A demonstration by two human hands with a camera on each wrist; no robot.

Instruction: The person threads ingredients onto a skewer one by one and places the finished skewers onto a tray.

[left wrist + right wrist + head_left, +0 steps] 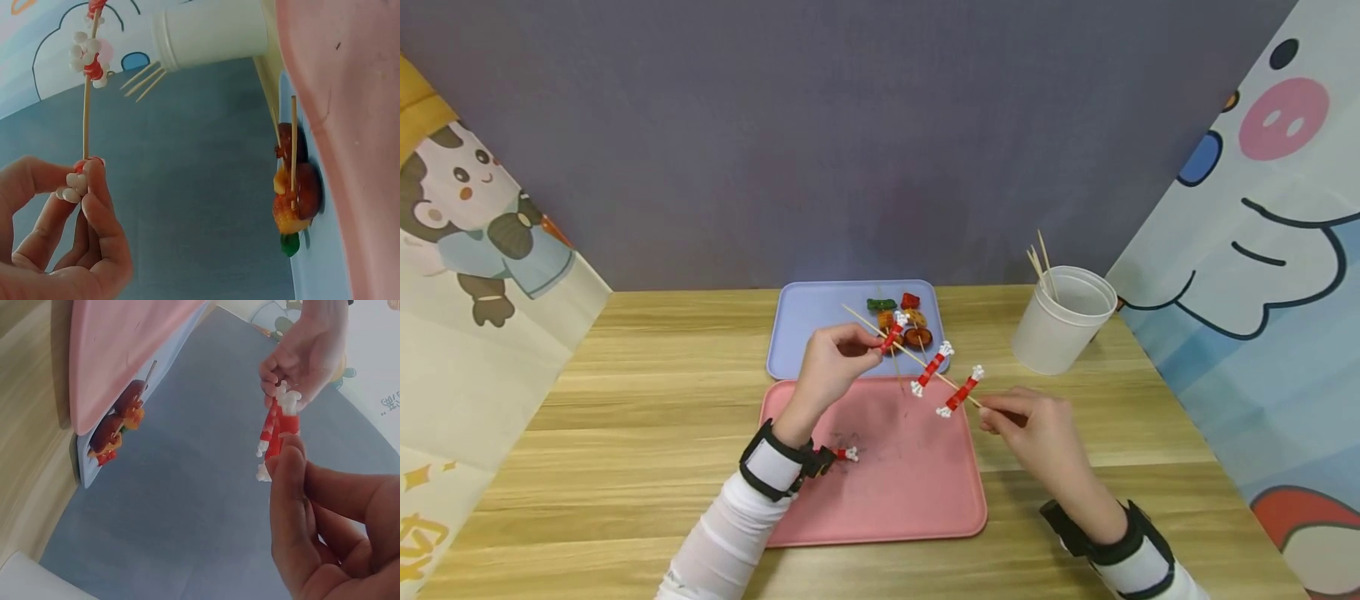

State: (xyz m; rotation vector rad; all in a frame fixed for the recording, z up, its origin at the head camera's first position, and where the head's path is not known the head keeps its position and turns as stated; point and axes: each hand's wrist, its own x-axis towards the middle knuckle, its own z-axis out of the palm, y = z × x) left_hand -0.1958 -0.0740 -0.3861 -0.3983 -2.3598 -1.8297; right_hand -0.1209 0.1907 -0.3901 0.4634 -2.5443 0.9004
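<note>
In the head view, a thin wooden skewer (910,355) slants above the pink tray, carrying three red pieces with white knobbly ends. My left hand (831,367) pinches the leftmost red-and-white piece (892,332) between thumb and fingers. The middle piece (932,368) and the right piece (961,392) sit close together further along the stick. My right hand (1037,429) pinches the skewer's lower end just beside the right piece. Another red-and-white piece (848,454) lies on the pink tray (910,500), partly hidden by my left wrist strap.
Behind the pink tray, a blue tray (805,325) holds skewered toy food, including a green piece (882,305) and brown round pieces (917,337). A white bucket (1052,333) with several bare skewers (1043,262) stands at the back right. A grey panel (865,150) rises behind the table.
</note>
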